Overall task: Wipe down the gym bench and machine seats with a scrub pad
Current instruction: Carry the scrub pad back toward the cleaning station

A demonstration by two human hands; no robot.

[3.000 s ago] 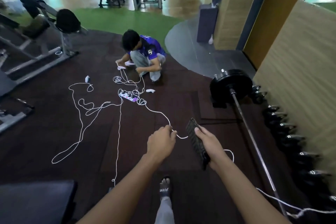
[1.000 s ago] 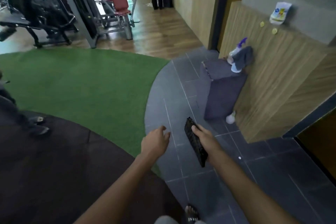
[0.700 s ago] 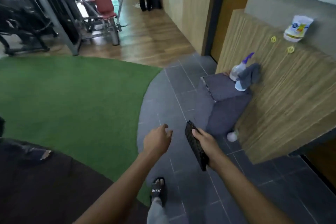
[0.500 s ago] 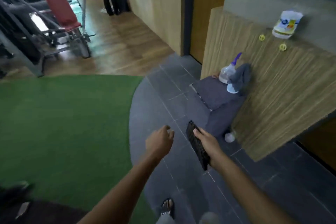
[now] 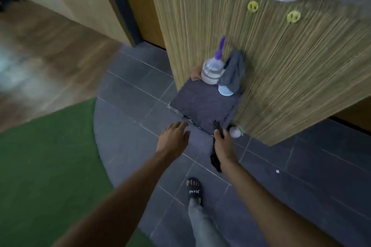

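The person has walked up to the grey box [image 5: 202, 104], left hand [image 5: 173, 138] opening.

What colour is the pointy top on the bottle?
Purple. The spray bottle shows best in the head view.

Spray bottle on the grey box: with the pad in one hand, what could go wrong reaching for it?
1. The spray bottle stands at the box's far edge, close against a cloth-draped container; a reach by the open left hand could topple either.
2. The right hand has only a loose-looking grip on the scrub pad; it may slip.
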